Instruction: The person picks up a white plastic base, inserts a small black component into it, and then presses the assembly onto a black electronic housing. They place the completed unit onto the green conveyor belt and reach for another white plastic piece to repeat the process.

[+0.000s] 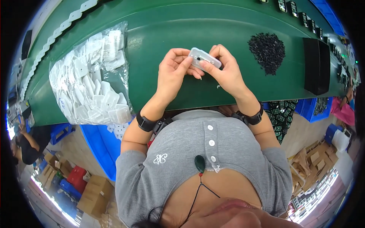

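Note:
A small white plastic cover (pixel 195 53) with rounded corners is held up between both hands over the green table. Near its middle is a dark spot, a hole or a small black part; I cannot tell which. My left hand (pixel 175 68) grips the left end, thumb on the face and fingers behind. On the right, my right hand (pixel 226 69) closes round the other end, its thumb pressed on the cover's face. Left of my hands lies a clear plastic bag (pixel 123 62) full of similar white covers (pixel 85 81). A heap of small black parts (pixel 267 51) sits to the right.
A black box (pixel 316 66) stands at the table's right. White pieces (pixel 57 32) run in a line along the far left. Blue bins (pixel 100 146) stand below the near edge. At far right are rows of small devices (pixel 292 8). Another person (pixel 32 140) is at the left.

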Demonstrator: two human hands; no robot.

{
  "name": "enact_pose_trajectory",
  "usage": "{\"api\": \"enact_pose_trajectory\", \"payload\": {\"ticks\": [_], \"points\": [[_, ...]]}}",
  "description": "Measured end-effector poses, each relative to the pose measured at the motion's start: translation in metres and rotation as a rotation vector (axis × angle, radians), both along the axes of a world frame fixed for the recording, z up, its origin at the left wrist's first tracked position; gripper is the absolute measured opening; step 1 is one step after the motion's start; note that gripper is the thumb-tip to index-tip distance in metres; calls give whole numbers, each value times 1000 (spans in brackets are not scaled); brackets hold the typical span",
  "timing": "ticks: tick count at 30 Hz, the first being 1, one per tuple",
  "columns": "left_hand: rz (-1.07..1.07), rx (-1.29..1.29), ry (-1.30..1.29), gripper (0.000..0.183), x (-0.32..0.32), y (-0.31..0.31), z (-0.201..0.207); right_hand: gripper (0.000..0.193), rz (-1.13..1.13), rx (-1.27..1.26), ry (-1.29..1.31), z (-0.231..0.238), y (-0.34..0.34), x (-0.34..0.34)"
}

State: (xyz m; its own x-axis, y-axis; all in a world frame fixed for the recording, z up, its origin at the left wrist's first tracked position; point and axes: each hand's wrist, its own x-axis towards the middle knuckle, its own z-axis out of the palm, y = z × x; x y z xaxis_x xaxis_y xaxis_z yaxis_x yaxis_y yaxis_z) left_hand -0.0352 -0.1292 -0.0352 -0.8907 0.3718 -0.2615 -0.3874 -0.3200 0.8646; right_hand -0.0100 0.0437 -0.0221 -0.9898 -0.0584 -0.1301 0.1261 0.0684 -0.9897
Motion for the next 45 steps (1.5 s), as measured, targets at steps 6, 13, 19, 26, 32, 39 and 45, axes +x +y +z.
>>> {"api": "enact_pose_trajectory", "payload": {"ticks": [6,13,19,26,32,39,45], "points": [[-16,-65,34,20,-8,8,3,23,24,-174,-46,-16,7,-11],[25,-71,81,20,-22,9,3,26,-31,-56,-110,-7,13,-14],[91,-853,512,11,-53,-13,1,48,-336,1092,632,28,84,-113],[-20,-1124,869,7,-78,-6,-3,40,-257,1559,-97,42,160,-214],[45,-1258,930,54,-40,-9,0,40,-174,302,294,21,95,-120],[-26,-1111,1116,55,-28,-4,-6,43,-234,609,390,-1,55,17],[-158,-1063,1219,50,-26,-12,-1,42,-137,793,398,3,62,28]]}}
